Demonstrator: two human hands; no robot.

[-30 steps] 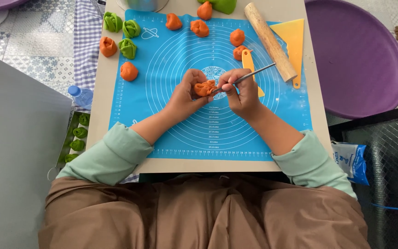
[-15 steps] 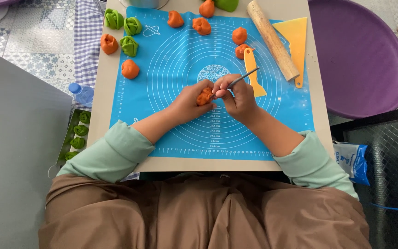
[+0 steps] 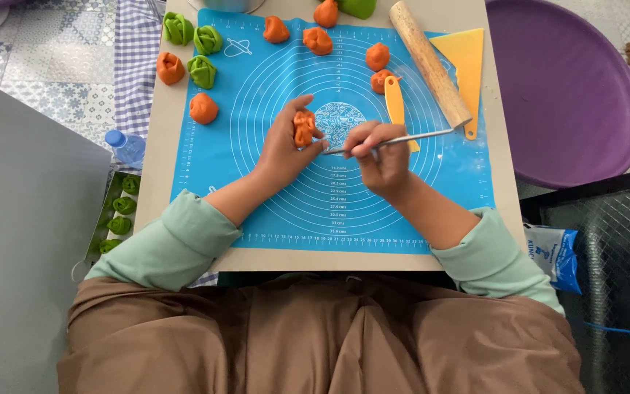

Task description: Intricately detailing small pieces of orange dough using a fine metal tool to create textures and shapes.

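The left hand (image 3: 286, 149) pinches an orange dough piece (image 3: 304, 128) in its grip, held just above the blue mat (image 3: 257, 182) on the counter (image 3: 156, 175). The right hand (image 3: 380, 157) closes its grip on a thin metal tool (image 3: 402, 138), whose tip touches the dough. Beyond that grip lie a yellow knife (image 3: 395, 106) and a wooden rolling pin (image 3: 429, 62).

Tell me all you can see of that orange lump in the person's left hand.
The orange lump looks like soft dough, folded into pleats or petals, much like the other orange pieces on the blue mat. The left hand pinches it between thumb and fingers, raised over the mat's centre circle. The tip of a thin metal tool, held in the right hand, points at its lower right side; whether it touches is unclear.
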